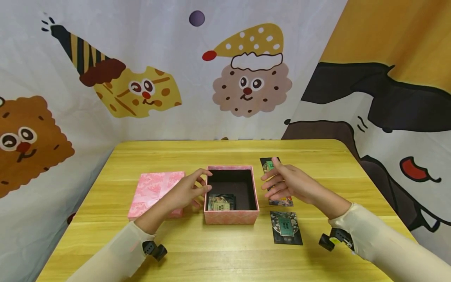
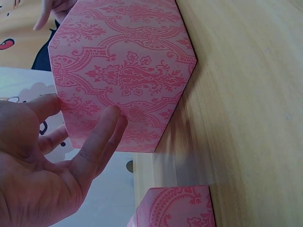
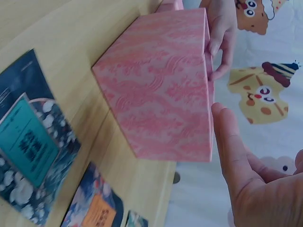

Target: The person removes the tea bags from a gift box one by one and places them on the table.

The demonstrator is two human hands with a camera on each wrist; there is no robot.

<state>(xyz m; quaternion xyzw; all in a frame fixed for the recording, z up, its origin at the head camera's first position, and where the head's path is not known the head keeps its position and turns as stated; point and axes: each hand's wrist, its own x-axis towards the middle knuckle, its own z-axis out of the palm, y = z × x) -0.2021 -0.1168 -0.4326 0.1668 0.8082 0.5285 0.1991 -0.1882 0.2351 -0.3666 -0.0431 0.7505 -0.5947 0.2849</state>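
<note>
An open pink patterned box (image 1: 230, 217) with a dark inside stands mid-table. At its left rim is my left hand (image 1: 188, 188), with some fingers over the edge and others against the outer wall (image 2: 128, 71). A dark flat packet (image 1: 221, 203) with a pale label lies inside, near the front. My right hand (image 1: 290, 183) hovers right of the box, fingers spread and holding nothing. Beneath it, partly hidden, are a dark packet (image 1: 267, 164) with a green label and an orange-labelled packet (image 3: 100, 210). Another green-labelled packet (image 1: 286, 228) lies closer to me.
Left of the box lies its pink lid (image 1: 151, 188) with a ribbon bow, partly behind my left forearm. The wooden table (image 1: 225, 258) backs onto a cartoon-printed curtain (image 1: 197, 78). A black wrist camera (image 1: 155, 250) sits on my left sleeve, another (image 1: 336, 239) on my right.
</note>
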